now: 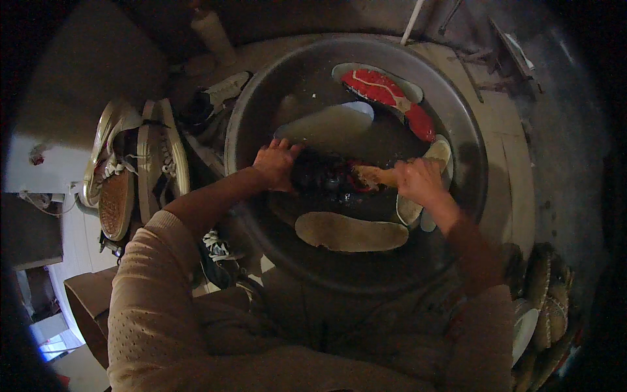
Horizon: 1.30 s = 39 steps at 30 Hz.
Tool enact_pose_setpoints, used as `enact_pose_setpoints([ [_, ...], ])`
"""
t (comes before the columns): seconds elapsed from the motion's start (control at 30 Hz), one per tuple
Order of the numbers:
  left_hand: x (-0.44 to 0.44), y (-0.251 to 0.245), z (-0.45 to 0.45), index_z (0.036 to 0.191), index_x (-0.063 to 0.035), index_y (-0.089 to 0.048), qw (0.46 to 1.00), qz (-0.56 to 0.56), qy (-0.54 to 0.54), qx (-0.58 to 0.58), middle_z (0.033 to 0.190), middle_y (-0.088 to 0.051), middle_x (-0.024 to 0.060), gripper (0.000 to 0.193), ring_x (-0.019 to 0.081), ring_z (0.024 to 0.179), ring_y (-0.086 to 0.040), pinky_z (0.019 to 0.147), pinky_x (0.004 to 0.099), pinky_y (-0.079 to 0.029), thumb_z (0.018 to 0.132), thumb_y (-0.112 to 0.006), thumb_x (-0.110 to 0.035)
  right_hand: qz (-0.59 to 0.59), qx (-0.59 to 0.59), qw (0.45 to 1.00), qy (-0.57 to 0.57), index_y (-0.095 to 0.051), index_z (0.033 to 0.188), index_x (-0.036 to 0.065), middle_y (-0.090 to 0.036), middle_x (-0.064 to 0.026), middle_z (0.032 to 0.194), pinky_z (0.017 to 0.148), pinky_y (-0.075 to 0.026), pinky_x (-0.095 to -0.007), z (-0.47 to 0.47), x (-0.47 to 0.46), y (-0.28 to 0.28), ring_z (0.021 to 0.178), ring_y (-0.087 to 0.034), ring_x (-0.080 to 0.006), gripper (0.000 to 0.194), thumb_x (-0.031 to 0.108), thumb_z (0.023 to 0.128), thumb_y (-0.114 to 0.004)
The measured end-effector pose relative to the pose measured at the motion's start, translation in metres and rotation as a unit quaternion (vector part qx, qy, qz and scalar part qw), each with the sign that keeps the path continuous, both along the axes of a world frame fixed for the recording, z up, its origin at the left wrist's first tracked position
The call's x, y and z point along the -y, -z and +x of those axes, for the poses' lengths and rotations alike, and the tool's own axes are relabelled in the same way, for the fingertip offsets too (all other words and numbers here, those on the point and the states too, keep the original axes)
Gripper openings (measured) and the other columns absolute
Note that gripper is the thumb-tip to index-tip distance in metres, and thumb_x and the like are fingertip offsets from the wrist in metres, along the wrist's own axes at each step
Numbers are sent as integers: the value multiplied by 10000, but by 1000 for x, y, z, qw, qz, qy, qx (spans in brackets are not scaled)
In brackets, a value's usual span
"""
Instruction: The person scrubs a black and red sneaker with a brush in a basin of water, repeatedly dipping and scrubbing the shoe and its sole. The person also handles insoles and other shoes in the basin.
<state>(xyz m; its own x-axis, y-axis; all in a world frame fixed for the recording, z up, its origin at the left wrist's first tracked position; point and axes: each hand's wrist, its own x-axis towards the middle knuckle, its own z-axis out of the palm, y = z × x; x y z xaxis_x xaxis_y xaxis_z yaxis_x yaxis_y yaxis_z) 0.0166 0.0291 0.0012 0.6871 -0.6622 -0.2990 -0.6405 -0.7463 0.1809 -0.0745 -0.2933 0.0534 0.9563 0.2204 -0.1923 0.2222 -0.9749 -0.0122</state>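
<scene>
A large dark round basin (pixel 476 147) of murky water lies before me. My left hand (pixel 277 164) holds the left end of a black shoe (pixel 313 174) in the basin. In my right hand (pixel 421 180) is the handle of a wooden brush (pixel 377 175), its head against the shoe's right end, where some red shows. The bristles are hidden. Below the shoe floats a tan insole (pixel 352 232). More pale insoles (pixel 438 151) lie by my right hand, partly covered by it. A red-and-white shoe sole (pixel 372 85) faces up near the far rim.
A pale sole-shaped piece (pixel 325 122) lies partly under water. Several shoes with pale soles (pixel 164 161) stand left of the basin, and a dark laced shoe (pixel 219 262) sits near my left elbow. More footwear (pixel 546 299) is piled at lower right. A pale stick (pixel 412 22) leans behind the basin.
</scene>
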Motion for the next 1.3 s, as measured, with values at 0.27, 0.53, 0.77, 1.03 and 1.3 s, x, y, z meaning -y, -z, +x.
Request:
enact_pose_setpoints([
  [0.27,15,-10,-4,1313,-130,-352,999,35,-15,12,1193,-430,125,1003,326,1153,-415,913,458,-413,455,-849,-285,294,-110,948,56,-544,1228,202,-631,-171,761,700,-464,-502,-39,-44,14,729,-618,-367,446,415,836,-554],
  [0.53,22,-24,-3,1336,-95,-327,997,52,-48,19,1217,-423,135,1021,325,1158,-405,929,463,-395,500,-828,-399,-22,-55,994,94,-573,1195,133,-645,-201,815,670,-489,-449,-29,-31,14,808,-625,-378,466,387,805,-599],
  [0.77,33,-14,-2,1354,-72,-290,997,62,-55,9,1247,-399,150,1044,334,1184,-379,935,464,-390,522,-816,-421,481,-82,844,222,-579,1200,195,-649,-183,908,768,-484,-370,-38,-40,67,862,-635,-313,440,425,826,-605],
  [1.03,33,-23,-17,1361,-64,-275,994,-4,-106,24,1274,-365,160,1051,342,1227,-342,947,464,-395,530,-818,-410,17,-24,991,132,-613,1131,185,-647,-133,804,639,-453,-476,-19,-17,-20,788,-617,-359,362,344,805,-613],
  [1.3,59,52,-16,1311,-56,-317,950,-203,-209,-114,1260,-396,210,987,362,1165,-442,952,441,-407,562,-796,-484,542,-146,703,437,-533,1227,135,-609,-129,667,560,-445,-365,-27,-17,38,590,-551,-204,479,317,805,-670],
])
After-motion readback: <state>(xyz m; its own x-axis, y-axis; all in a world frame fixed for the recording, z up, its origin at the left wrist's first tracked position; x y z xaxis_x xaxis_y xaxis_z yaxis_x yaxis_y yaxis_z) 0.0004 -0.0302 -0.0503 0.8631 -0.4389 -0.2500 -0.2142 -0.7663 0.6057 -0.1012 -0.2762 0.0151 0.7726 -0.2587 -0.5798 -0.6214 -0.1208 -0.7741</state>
